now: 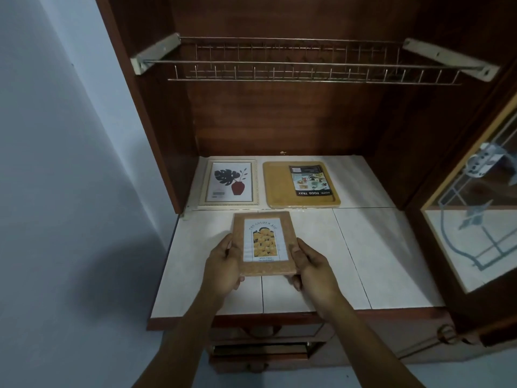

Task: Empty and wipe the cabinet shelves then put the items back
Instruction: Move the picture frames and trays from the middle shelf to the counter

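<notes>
Left side is being taken up by a pale blue-grey wall (56,163); a dark shadow (117,275) is being cast low on it. Pale floor (461,373) is being glimpsed bottom right. Brown wooden drawers (260,357) are being seen at bottom centre.

Bare shelf (363,182) right of food tray (278,189); wire rack (307,71) overhead.

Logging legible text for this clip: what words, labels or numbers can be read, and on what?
"THE GOLDEN AGE": print in the brown frame.
"FOOD TRAY": label on the yellow tray, upside down.
Smaller print on both, and the sticker on the white frame: too small to read.
</notes>
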A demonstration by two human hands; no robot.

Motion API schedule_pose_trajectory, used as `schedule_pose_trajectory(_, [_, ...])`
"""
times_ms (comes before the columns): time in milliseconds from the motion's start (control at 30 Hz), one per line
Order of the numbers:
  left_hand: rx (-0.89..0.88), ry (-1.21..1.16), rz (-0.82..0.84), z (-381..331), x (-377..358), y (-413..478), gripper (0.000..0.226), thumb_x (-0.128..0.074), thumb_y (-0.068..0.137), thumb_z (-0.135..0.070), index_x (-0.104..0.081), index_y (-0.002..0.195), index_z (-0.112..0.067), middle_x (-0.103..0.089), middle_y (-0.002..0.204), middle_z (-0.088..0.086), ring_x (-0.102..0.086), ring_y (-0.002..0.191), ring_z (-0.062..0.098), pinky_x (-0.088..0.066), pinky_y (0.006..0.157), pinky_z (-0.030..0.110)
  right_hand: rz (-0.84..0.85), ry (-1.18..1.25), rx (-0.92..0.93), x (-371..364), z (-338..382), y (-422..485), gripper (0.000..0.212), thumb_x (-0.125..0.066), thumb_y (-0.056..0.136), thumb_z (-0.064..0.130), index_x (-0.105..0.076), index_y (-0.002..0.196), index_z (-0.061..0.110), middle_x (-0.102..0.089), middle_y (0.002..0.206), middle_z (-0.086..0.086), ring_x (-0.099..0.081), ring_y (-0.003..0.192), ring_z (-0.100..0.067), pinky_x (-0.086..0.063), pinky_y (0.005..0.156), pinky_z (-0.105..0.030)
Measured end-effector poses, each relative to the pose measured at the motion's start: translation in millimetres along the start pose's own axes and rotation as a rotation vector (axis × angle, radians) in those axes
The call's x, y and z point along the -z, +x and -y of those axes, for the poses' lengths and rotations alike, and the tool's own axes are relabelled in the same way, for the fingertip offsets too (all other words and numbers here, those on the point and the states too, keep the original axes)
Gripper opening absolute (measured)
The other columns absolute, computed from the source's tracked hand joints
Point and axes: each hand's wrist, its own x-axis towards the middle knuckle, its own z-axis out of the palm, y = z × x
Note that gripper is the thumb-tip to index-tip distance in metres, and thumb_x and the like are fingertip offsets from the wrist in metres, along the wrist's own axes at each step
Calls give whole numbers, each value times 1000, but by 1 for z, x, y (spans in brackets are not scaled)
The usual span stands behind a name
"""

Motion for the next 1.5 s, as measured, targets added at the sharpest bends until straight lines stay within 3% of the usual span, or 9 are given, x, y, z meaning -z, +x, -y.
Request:
schedule_pose_trajectory(167, [11, 14, 4, -1, -1, 9, 28, -37, 105, -21, -64, 110, -22, -66, 65, -2, -53, 43, 8, -40, 38, 22, 1, -20, -6, 2, 1, 9, 30, -40, 105, 29, -67, 116, 28, -63, 67, -10, -42, 47, -15, -37, 44, -26])
schedule_pose_trajectory(367, [-13, 132, 28, 3, 4, 15, 23, -39, 104, -29, -56, 120, -28, -70, 89, 0, -60, 49, 12, -45, 43, 22, -8, -86, -40, 3, 2, 15, 27, -42, 104, 24, -65, 118, 30, -67, 70, -11, -42, 45, -15, -38, 43, -26])
schedule_pose_trajectory(633, [-160, 568, 1, 17, 12, 30, 33, -37, 104, -34, -51, 131, -23, -71, 112, 0, -69, 86, 15, -51, 64, 13, 29, -284, -90, 4, 4, 21, 27, -43, 103, 30, -62, 121, 35, -73, 77, -1, -51, 42, -8, -45, 46, -24])
schedule_pose_trajectory(900, [-256, 819, -55, 22, 17, 32, 40, -38, 101, -40, -48, 134, -19, -70, 98, 1, -60, 68, 13, -44, 53, 16, 113, -478, -97, 6, 9, 21, 16, -40, 102, 40, -48, 116, 40, -68, 89, 12, -70, 56, -15, -53, 53, -19])
schedule_pose_trajectory(1033, [-289, 905, -74, 21, 18, 33, 39, -36, 101, -41, -48, 134, -23, -66, 90, -2, -57, 65, 12, -42, 52, 17, 40, -545, -101, 3, 6, 23, 32, -42, 102, 42, -56, 125, 25, -71, 95, 1, -66, 49, -9, -47, 45, -16])
schedule_pose_trajectory(1133, [-299, 970, -78, 23, 20, 35, 39, -34, 102, -44, -49, 132, -25, -67, 92, -2, -59, 67, 12, -48, 56, 19, 14, -718, -24, 4, 3, 26, 40, -40, 100, 49, -59, 125, 24, -71, 112, -2, -69, 69, -11, -44, 51, -8])
schedule_pose_trajectory(1267, [-306, 989, -41, 27, 20, 36, 37, -32, 102, -44, -51, 126, -24, -69, 95, -1, -65, 73, 15, -57, 65, 26, 8, -797, 27, 6, 1, 27, 34, -42, 100, 45, -60, 114, 21, -70, 115, -3, -69, 85, -21, -54, 70, -23])
schedule_pose_trajectory(1400, [-315, 985, -29, 30, 19, 37, 37, -30, 102, -44, -48, 128, -23, -69, 99, 0, -62, 73, 14, -53, 63, 22, 11, -842, 30, 5, 0, 27, 36, -39, 100, 48, -59, 111, 21, -68, 120, -2, -68, 90, -22, -47, 62, -16])
schedule_pose_trajectory(1500, [-310, 981, -13, 28, 19, 37, 37, -30, 102, -43, -47, 128, -23, -69, 102, -1, -61, 71, 13, -51, 61, 19, -3, -851, 11, 3, 2, 27, 36, -39, 99, 50, -58, 108, 21, -69, 116, -6, -68, 86, -24, -57, 73, -28])
